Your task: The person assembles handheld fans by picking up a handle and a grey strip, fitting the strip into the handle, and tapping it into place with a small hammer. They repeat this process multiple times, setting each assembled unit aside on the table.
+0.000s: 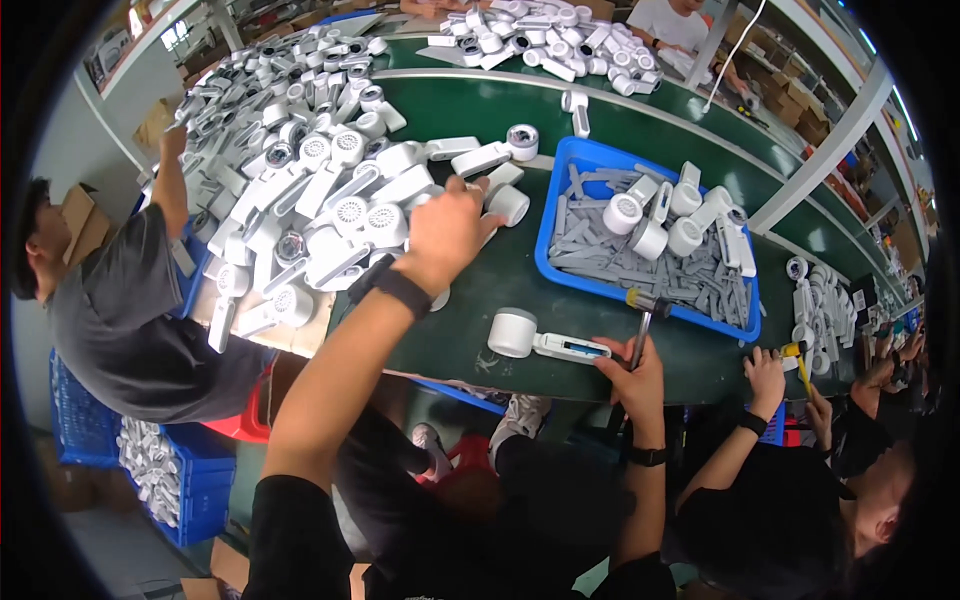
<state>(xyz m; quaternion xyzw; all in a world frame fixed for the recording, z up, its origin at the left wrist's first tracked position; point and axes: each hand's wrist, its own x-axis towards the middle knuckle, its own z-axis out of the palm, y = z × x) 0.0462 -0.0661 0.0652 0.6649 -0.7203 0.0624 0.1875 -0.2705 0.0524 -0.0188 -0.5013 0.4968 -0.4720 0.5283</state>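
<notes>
My left hand (450,232) reaches to the right edge of a large heap of white handheld devices (350,215) with round heads and flat handles. Its fingers and thumb close around one white device (508,204), partly hidden by the hand. In my right hand (637,380) is a small hammer (647,302), its head with a yellow end pointing up and away from me. Beside that hand, one device (514,333) lies on the green table, its round head to the left. The right thumb is at the end of its handle, where a dark slot shows.
A blue tray (545,250) of grey strips, with several devices on top, stands beyond my right hand. More devices are piled at the far side (550,40) and right (822,310). Co-workers sit at left (120,310) and right (765,510); the right one holds a yellow-headed hammer (795,350).
</notes>
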